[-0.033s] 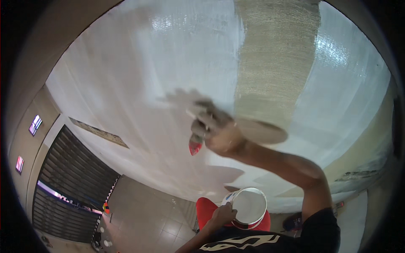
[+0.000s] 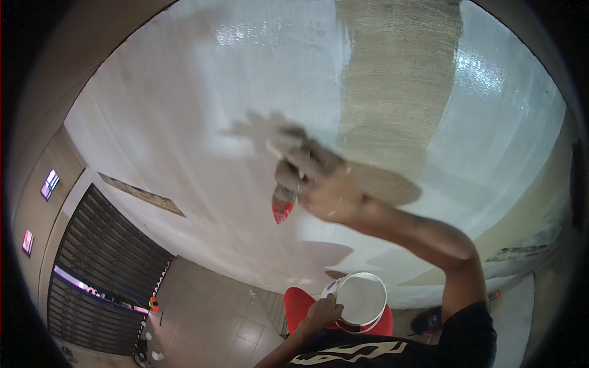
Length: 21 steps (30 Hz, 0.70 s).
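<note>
My right hand point(image 2: 313, 175), whitened with paint and slightly blurred, is closed around a paintbrush point(image 2: 283, 210). The red, pointed handle end sticks out below my fingers, while the bristle end is blurred against the wall point(image 2: 245, 80). White wet paint covers much of that wall, and a bare beige strip point(image 2: 399, 80) runs down it right of the brush. Low in front of me, my left hand point(image 2: 326, 311) grips the rim of a white bucket point(image 2: 381, 287) with white paint inside.
A dark slatted shutter point(image 2: 104, 257) is at the left, above tiled floor point(image 2: 215, 300). A narrow slot point(image 2: 141, 194) cuts the wall's lower left. Red fabric point(image 2: 295, 306) shows behind the bucket. A dark item point(image 2: 424, 321) lies on the floor at the right, near another slot point(image 2: 521, 253).
My right hand with the paintbrush has shifted very slightly up along the wall. My left hand and the bucket stay nearly still.
</note>
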Each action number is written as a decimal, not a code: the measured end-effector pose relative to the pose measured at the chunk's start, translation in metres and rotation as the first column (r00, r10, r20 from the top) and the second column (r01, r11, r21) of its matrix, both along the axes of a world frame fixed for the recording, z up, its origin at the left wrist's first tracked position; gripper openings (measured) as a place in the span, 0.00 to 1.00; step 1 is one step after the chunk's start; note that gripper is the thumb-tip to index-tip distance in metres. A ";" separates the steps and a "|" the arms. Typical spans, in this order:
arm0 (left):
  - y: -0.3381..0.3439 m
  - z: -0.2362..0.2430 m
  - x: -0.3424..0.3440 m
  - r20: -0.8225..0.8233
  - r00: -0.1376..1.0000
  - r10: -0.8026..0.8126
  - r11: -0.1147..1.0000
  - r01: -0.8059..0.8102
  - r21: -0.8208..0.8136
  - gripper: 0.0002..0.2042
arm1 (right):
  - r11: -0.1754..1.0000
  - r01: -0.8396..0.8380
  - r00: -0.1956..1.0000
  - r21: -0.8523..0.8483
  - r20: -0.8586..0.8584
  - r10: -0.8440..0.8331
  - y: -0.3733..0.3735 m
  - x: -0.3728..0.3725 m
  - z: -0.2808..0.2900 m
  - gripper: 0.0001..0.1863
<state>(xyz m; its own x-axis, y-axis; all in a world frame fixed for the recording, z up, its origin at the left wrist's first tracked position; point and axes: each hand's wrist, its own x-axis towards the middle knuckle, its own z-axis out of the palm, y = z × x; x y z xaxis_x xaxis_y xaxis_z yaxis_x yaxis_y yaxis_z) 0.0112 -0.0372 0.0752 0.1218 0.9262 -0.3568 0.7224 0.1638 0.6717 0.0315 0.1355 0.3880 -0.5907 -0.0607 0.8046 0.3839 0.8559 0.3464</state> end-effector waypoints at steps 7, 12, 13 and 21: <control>0.007 0.003 0.001 0.003 0.999 -0.035 0.999 0.035 -0.025 0.23 | 0.870 0.142 0.987 0.472 -0.131 -0.090 -0.003 0.055 0.098 0.13; 0.004 0.003 0.002 0.005 1.000 -0.027 1.000 0.027 0.010 0.23 | 0.858 0.266 0.944 0.440 0.063 -0.324 0.005 0.091 -0.048 0.09; 0.007 0.005 0.004 0.003 0.999 -0.042 0.999 0.042 0.013 0.23 | 0.900 0.218 0.948 0.378 0.138 -0.288 0.003 0.095 -0.092 0.08; -0.002 0.015 0.006 -0.007 1.000 -0.027 1.000 0.027 -0.007 0.22 | 0.719 0.014 0.996 -0.694 0.072 0.050 -0.031 0.093 -0.242 0.08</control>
